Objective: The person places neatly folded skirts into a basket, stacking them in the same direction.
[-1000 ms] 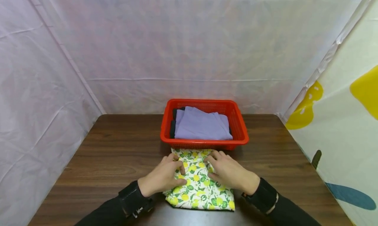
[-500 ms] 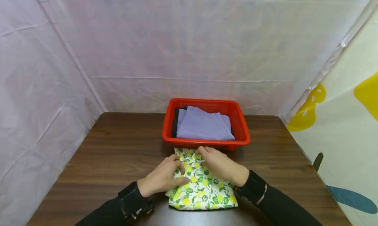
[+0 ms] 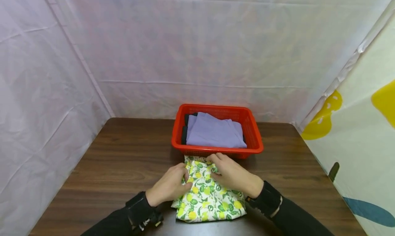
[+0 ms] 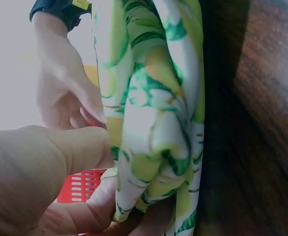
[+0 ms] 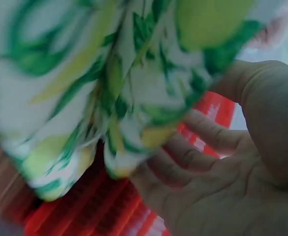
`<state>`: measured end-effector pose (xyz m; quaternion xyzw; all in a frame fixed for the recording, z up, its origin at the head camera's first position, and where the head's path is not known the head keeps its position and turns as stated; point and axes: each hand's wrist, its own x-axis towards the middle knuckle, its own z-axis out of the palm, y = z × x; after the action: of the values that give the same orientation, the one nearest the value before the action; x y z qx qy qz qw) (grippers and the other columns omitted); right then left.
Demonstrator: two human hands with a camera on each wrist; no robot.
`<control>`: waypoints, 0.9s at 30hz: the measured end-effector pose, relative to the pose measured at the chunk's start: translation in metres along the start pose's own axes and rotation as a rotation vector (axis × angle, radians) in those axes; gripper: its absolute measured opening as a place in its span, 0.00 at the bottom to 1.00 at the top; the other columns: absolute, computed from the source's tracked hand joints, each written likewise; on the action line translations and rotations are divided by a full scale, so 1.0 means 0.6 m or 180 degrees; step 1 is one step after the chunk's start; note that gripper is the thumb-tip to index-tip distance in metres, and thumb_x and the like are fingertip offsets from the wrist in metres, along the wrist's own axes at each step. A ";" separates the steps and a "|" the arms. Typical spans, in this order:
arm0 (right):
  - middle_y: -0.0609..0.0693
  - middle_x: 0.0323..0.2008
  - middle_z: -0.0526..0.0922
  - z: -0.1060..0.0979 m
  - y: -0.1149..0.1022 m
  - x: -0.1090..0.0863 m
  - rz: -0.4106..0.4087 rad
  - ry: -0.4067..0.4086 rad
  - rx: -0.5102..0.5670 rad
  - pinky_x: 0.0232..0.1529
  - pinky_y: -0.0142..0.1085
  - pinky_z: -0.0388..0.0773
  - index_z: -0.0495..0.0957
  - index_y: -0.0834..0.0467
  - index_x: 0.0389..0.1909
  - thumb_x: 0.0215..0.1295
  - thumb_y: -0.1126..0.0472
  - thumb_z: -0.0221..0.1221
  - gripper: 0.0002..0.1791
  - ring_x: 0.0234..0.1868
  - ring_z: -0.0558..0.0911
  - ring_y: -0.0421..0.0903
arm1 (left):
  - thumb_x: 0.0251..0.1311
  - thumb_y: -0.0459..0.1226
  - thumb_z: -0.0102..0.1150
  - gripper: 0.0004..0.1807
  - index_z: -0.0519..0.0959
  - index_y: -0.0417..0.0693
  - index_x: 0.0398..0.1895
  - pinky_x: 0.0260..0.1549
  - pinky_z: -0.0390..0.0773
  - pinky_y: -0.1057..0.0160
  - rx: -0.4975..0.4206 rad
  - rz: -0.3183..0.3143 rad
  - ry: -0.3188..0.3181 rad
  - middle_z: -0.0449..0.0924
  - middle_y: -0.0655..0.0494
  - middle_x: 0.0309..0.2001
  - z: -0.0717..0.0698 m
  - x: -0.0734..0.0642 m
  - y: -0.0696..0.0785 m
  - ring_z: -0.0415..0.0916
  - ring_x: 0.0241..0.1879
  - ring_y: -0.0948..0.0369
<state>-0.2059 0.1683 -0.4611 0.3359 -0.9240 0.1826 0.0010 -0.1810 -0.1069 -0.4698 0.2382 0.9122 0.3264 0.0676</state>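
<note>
A folded white cloth (image 3: 207, 203) printed with yellow lemons and green leaves lies on the table in front of the basket. My left hand (image 3: 169, 185) holds its left edge. In the left wrist view the thumb (image 4: 82, 147) is against the stacked layers, with fingers curled beneath them. My right hand (image 3: 236, 176) grips the far right part, its fingertips close to the basket's front. The right wrist view shows those fingers (image 5: 190, 155) bent behind the raised edge of the fabric. Parts of both hands' fingertips are hidden by the cloth.
A red plastic basket (image 3: 255, 134) stands at the table's back, holding a folded lavender cloth (image 3: 214, 131) over dark fabric. The brown wooden table (image 3: 129, 153) meets white hanging sheets behind. A sheet with yellow and blue shapes hangs to the right.
My right hand shifted left along the cloth's far side, then slightly back. The upper layer's far edge now sits nearer to me, exposing a strip underneath. My left hand stays at the left edge.
</note>
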 end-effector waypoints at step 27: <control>0.59 0.44 0.88 -0.018 0.034 -0.102 0.2248 -0.0126 0.1745 0.34 0.45 0.94 0.71 0.76 0.78 0.70 0.56 0.83 0.47 0.30 0.91 0.49 | 0.69 0.56 0.84 0.37 0.80 0.40 0.67 0.45 0.83 0.48 -0.0152 -0.1217 -0.0004 0.81 0.43 0.54 -0.049 -0.047 -0.021 0.80 0.49 0.50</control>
<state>-0.1725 0.2247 -0.4659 -0.0089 -0.8994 0.4034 -0.1681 -0.1697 -0.1454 -0.4556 0.0590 0.9328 0.3291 0.1346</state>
